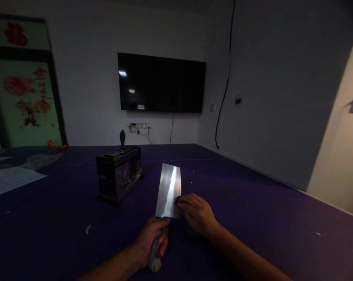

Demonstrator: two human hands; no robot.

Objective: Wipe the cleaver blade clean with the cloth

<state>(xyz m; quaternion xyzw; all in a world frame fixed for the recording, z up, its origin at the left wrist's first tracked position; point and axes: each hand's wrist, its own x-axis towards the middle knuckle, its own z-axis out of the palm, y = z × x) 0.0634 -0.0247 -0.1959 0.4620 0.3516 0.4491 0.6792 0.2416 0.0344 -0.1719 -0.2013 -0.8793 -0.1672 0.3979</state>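
Note:
My left hand point(153, 238) is wrapped round the handle of a cleaver point(168, 187). Clear, crinkled plastic point(155, 259) covers that handle. The broad steel blade stands upright in front of me and catches the light. At the blade's lower right edge, my right hand point(198, 214) is closed, fingertips bent together against the edge. A small dark thing shows at those fingertips; I cannot tell what it is. Beyond the hands to the left stands a black knife block point(128, 173) with see-through sides, and one black handle point(122, 139) sticks up from its top.
Purple covering point(252, 218) spreads over the wide surface, with small white scraps point(88, 229) on it. Paper sheets point(12, 181) and clear plastic wrap point(41, 160) lie at the left. A television point(161, 84) hangs on the far wall; a black cable point(225, 93) runs down the right wall.

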